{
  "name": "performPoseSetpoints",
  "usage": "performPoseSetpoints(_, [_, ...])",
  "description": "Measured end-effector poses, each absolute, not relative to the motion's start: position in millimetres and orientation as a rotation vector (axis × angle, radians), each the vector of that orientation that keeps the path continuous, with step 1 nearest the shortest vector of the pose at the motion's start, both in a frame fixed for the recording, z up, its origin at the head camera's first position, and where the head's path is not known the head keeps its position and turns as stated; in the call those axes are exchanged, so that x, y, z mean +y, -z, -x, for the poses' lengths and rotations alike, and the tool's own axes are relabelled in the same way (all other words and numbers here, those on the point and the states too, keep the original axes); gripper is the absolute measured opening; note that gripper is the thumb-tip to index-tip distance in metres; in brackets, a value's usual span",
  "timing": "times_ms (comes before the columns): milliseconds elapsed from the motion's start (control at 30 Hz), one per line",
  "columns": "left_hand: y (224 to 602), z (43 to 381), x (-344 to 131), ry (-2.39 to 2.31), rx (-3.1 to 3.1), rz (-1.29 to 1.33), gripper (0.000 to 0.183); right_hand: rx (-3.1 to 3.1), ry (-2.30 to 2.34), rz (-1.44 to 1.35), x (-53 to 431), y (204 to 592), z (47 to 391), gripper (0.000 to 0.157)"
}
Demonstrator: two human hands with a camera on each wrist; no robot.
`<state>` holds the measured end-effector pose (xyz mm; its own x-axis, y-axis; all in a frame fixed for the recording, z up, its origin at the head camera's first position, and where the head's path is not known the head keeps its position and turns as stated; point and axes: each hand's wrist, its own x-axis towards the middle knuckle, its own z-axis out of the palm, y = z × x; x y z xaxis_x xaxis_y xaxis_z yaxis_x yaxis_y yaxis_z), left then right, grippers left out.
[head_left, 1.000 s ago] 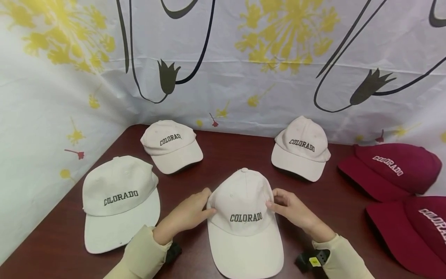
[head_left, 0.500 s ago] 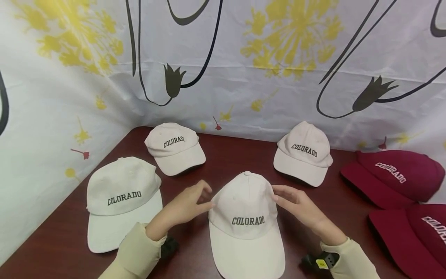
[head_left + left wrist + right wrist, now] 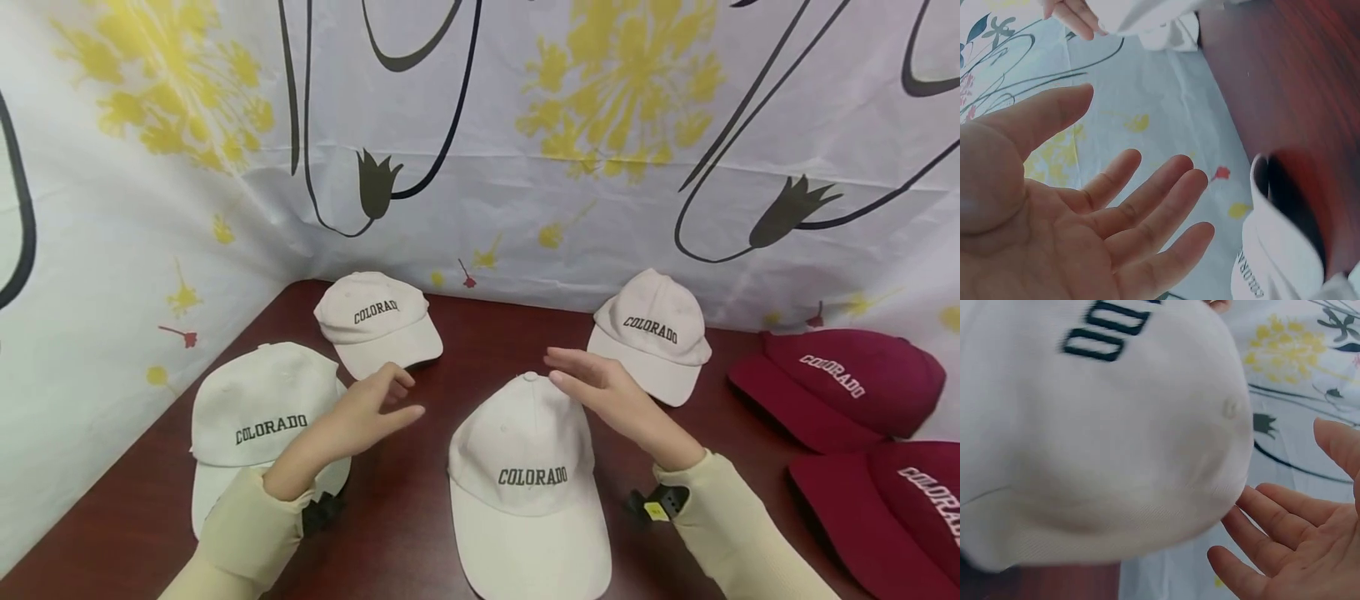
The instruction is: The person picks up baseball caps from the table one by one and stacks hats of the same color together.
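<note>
In the head view a pale pink baseball cap (image 3: pixel 525 442) lettered COLORADO rests on the table at front centre, brim toward me. My left hand (image 3: pixel 360 417) is off to its left, fingers relaxed and holding nothing, overlapping the edge of an off-white cap (image 3: pixel 258 392). The left wrist view shows the palm with its fingers spread. My right hand (image 3: pixel 607 396) hovers by the top of the centre cap, fingers extended. In the right wrist view those fingertips (image 3: pixel 1250 494) appear right at the edge of the cap's crown (image 3: pixel 1147 437), nothing gripped.
Two more pale caps stand at the back, one left (image 3: pixel 390 342) and one right (image 3: pixel 652 304). On the right lie a maroon cap (image 3: pixel 862 375) and, nearer, a second maroon cap (image 3: pixel 877 508). A patterned cloth (image 3: pixel 487 167) rises behind the dark red table (image 3: pixel 401 517).
Both hands have let go of the centre cap's sides. The left hand moved away left and up; the right moved up and inward toward the crown's top. The cap stays in place.
</note>
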<state>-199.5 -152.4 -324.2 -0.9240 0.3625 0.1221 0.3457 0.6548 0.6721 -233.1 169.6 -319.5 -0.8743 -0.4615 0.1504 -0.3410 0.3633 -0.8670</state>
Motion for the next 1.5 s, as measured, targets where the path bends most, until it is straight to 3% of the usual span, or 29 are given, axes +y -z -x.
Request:
performPoseSetpoints(533, [310.7,196.1,-195.9,-1.113,2.924,-0.465,0.04,2.4,1.397,0.933,98.3,292.6,258.7,0.051])
performPoseSetpoints(1500, [316.9,179.5,-256.5,-1.108,3.022,-0.31,0.055,2.315,1.173,1.009,18.8,292.9,249.2,0.054])
